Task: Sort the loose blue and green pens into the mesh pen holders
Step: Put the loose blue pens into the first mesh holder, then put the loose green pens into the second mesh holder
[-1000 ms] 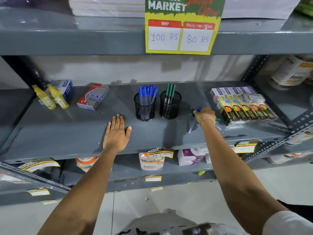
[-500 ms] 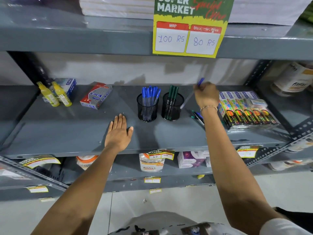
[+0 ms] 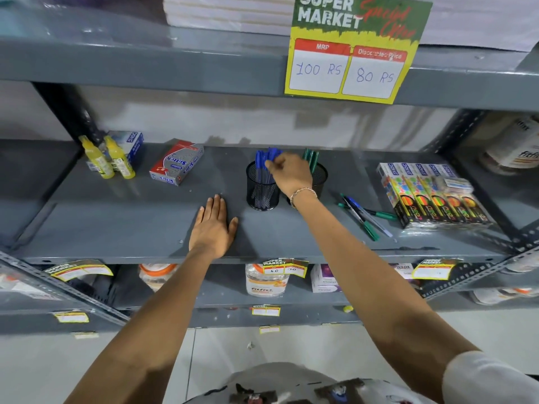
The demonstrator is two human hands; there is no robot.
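1. My right hand (image 3: 291, 174) is over the two black mesh cups, with the fingers pinched at the blue caps of the blue pens (image 3: 264, 170). It is blurred there, so I cannot tell if I grasp one pen or only touch the bunch.
2. These blue pens stand almost upright in the left cup (image 3: 261, 191), caps up, long axis vertical with a small lean. This cup is just under my fingertips.
3. The green pens (image 3: 311, 159) stand upright behind my right hand in the right cup (image 3: 321, 178), which my wrist partly hides.
4. Both cups are round, of thin wire mesh; I see the pens through the wall.
5. To the right of my right wrist, the loose pens (image 3: 364, 217) lie flat on the grey metal shelf (image 3: 116, 223). They are slim sticks, blue and green, crossing one another, mostly on a diagonal from back-left to front-right.
6. My left hand (image 3: 213, 228) is open, palm flat on the smooth shelf, left of the cups, holding nothing.
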